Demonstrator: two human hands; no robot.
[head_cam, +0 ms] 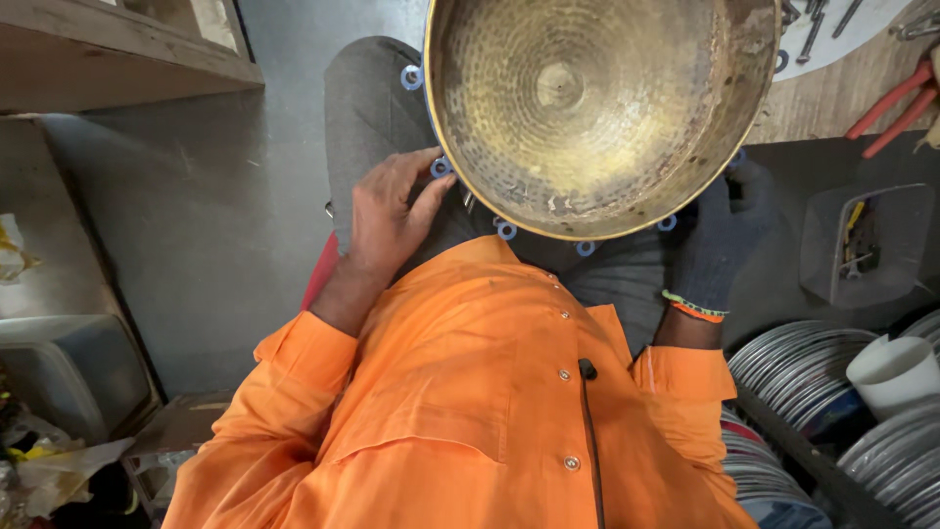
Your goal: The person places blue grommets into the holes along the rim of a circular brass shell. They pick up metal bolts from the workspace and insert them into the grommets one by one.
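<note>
Brass bowl point(597, 108) on lap, both hands steadying, red pliers point(896, 108) nearby

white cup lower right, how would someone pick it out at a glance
Start at the big hammered brass bowl on the person's lap, then drop to the lower right corner, where stacks of round metal discs lie. The white cup sits among them, the only plain white cylinder there.

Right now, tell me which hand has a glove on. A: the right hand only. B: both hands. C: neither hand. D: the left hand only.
A: the right hand wears a dark glove with an orange cuff beside the brass bowl, while the left hand is bare, its fingers against the bowl's rim.
</note>
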